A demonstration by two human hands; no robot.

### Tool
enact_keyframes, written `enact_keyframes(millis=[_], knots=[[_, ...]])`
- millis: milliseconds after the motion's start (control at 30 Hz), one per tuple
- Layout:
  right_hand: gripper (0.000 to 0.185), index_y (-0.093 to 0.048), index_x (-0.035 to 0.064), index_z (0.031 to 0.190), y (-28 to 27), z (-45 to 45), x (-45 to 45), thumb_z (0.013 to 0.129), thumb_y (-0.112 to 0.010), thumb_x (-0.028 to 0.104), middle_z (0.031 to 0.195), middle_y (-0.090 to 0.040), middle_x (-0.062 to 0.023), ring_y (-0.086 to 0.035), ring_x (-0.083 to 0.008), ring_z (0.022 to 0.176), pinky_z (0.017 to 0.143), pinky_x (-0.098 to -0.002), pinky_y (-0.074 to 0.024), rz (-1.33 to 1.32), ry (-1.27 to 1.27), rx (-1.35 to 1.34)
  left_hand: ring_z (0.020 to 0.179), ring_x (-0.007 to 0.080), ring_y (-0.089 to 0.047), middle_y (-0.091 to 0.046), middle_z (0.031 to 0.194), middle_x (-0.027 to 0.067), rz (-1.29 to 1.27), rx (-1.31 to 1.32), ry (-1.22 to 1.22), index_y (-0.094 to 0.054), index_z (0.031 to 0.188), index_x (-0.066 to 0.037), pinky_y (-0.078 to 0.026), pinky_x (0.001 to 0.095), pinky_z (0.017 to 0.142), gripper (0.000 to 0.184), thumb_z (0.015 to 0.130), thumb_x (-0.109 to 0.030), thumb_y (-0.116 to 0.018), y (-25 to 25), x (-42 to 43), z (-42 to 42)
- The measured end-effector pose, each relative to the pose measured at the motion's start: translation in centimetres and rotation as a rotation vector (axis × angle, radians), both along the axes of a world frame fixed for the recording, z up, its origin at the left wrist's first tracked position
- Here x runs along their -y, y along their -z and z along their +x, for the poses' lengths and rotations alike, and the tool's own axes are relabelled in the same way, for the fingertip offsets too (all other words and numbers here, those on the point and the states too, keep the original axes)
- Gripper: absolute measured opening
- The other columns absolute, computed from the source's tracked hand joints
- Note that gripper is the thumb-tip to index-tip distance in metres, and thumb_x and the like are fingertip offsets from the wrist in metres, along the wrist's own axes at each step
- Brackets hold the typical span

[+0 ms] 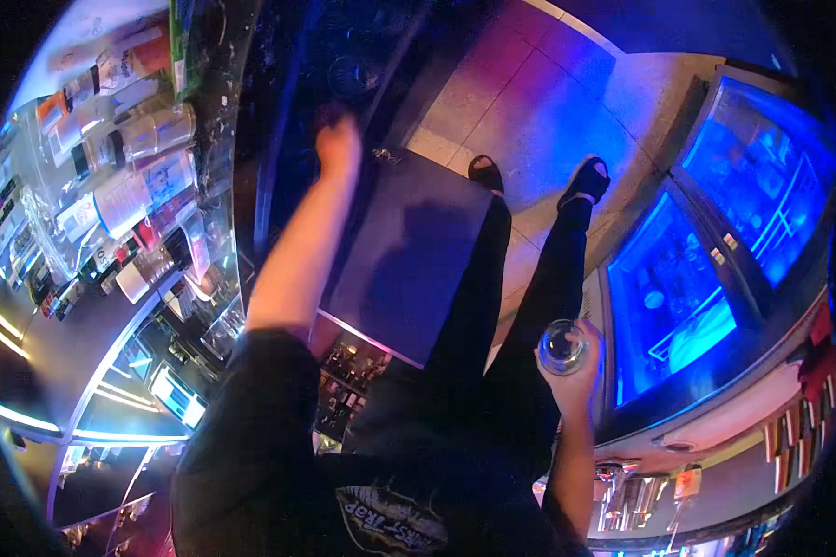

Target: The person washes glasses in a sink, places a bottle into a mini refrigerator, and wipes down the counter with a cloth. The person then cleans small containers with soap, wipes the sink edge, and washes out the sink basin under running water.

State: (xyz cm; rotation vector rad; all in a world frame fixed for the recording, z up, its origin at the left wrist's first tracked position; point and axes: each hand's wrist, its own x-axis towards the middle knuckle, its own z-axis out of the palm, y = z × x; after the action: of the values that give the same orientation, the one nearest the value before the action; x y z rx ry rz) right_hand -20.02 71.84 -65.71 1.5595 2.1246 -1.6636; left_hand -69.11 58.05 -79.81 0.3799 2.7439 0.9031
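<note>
My right hand (581,376) is wrapped round a clear drinking glass (563,345), whose round rim faces up toward me. The glass is beside my right leg, near the blue-lit coolers. On the other side, my left hand (340,148) reaches forward over a dark counter or well (297,121). Its fingers look curled, and their tips fade into shadow. Whatever they may hold there is too dark to make out.
At left, a cluttered bar top (121,186) carries cups, bottles and boxes. Two glass-door coolers (669,297) glow blue at right. Below them, several glasses (636,492) stand on a counter. A dark mat (390,251) and tiled floor (529,102) lie around my feet.
</note>
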Motion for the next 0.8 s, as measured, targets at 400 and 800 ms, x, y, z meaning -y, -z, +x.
enact_keyframes(millis=[400, 800], knots=[[0.082, -0.058, 0.0029, 0.141, -1.8, -9.2, -0.4, 0.069, -0.094, 0.016, 0.134, -0.062, -0.018, -0.063, -0.0321, 0.114, 0.101, -0.0398, -0.0518, 0.106, -0.003, -0.168, 0.116, 0.0264, -0.062, -0.066, 0.128, 0.0097, 0.313, 0.794, 0.682, -0.063, 0.136, -0.008, -0.049, 0.037, 0.103, 0.085, 0.058, -0.012, -0.097, -16.7, -6.5, 22.1], [0.093, -0.04, 0.003, 0.16, -1.7, -8.4, 0.8, 0.08, -0.086, 0.009, 0.14, -0.06, -0.0176, -0.064, -0.029, 0.114, 0.098, -0.039, -0.0514, -0.15, 0.005, -0.116, 0.09, 0.0187, -0.071, -0.074, 0.098, 0.0076, 0.373, 0.207, -0.376, -0.064, 0.123, -0.001, -0.058, 0.0289, 0.085, 0.061, 0.077, -0.022, -0.098, -1.2, 1.4, 4.2]])
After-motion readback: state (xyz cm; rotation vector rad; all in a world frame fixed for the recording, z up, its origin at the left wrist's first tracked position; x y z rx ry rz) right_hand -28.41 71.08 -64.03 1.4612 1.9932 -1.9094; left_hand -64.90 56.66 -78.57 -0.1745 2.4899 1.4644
